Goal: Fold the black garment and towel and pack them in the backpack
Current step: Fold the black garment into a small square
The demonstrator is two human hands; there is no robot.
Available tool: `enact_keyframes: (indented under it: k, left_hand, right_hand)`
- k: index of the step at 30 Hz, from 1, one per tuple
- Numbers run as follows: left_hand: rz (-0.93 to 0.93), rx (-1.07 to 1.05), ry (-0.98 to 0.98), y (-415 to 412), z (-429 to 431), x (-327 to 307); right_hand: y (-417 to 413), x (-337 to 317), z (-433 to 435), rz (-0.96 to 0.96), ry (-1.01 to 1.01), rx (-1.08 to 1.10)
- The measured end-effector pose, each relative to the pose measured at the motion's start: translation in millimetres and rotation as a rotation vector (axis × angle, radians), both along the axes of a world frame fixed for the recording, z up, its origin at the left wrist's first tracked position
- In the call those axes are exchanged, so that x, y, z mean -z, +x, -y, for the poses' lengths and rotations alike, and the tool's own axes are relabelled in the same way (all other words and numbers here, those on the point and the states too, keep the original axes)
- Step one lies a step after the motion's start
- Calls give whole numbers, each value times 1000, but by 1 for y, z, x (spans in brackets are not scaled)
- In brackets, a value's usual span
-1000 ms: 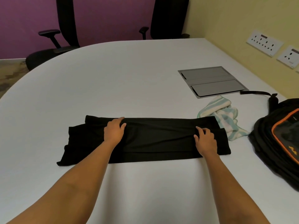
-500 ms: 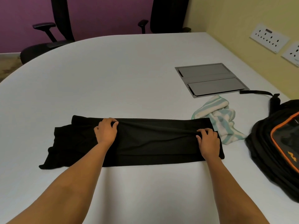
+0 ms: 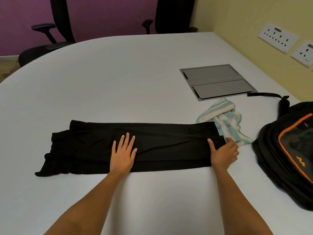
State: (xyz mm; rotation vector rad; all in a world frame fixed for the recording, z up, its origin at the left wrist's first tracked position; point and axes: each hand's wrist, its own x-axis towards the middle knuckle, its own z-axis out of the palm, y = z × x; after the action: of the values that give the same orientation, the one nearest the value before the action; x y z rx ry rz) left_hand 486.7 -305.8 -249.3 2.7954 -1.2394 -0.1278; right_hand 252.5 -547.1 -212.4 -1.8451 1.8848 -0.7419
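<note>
a soft black garment [image 3: 160,143] is laid flat on the smooth white bench [image 3: 118,82], near the front edge. it is folded into a long, thin strip that runs from left to right. the cloth looks thin and dull, with small creases across it. the left end is not neat: loose layers are spread out there in wavy steps. the right end is straight.

the left hand [image 3: 122,154] is laid flat on the middle of the strip, with the fingers straight and a little spread. the right end of the strip is held by the right hand [image 3: 223,153]: the thumb is pressed on top and the fingers are curled round the edge.

half a second ago the far edge of the cloth was pinched by curled left fingers; now that hand is opened and pressed down. the right hand was set on top of the end then; now it is moved just past the end, and the thumb is stretched over the cloth.

a fluffy towel [image 3: 225,119] with white and pale green stripes is bunched in a heap just behind the right end of the garment, touching it. a black backpack [image 3: 288,150] with an orange trim is laid on the right of the bench, apart from the towel.
</note>
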Motion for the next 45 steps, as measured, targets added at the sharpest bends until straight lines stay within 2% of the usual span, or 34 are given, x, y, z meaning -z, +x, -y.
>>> enact_keyframes:
  k: [3, 7, 12, 19, 22, 24, 26, 29, 31, 33, 35, 38, 39, 41, 42, 45]
  left_hand:
    - [-17, -15, 14, 0, -1, 2]
    - [-3, -12, 6, -2, 2, 7]
    - [-44, -14, 32, -1, 4, 6]
    - [-113, -12, 107, 0, 6, -3]
    - [-174, 7, 130, 3, 6, -8]
    - [-239, 21, 152, 7, 7, -11]
    - [-308, 26, 174, 10, 9, -16]
    - [-450, 20, 178, 17, 12, -29]
    - [-588, -18, 100, 23, 14, -46]
    - [-810, -141, -105, 30, 14, -70]
    - [-1114, -300, -394, 39, 9, -96]
    - [-1500, -348, -712, 61, -7, -129]
    - [-1577, -354, -779, 68, -14, -139]
    - [-1556, -373, -809, 81, -29, -155]
    - [-1473, -383, -769, 86, -34, -159]
    - [-1071, -444, -587, 96, -46, -160]
  right_hand:
    - [-6, -3, 3, 172, 89, 79]
    - [-12, -7, 6, 224, 234, 47]
    - [-8, -19, 11, 210, 389, 43]
    - [12, -52, 10, 215, 403, 117]
    - [19, -61, 8, 243, 544, 39]
    - [22, -71, 6, 394, 688, -26]
    - [28, -87, 0, 463, 706, -115]
    - [46, -118, -16, 481, 607, -282]
    - [68, -135, -31, 478, 533, -390]
    - [96, -147, -52, 436, 467, -496]
    - [130, -156, -83, 403, 411, -614]
    - [177, -154, -140, 364, 332, -796]
    - [191, -150, -160, 344, 307, -861]
    - [214, -134, -192, 285, 309, -1000]
    - [224, -125, -205, 247, 327, -1054]
    - [242, -102, -231, 197, 375, -1103]
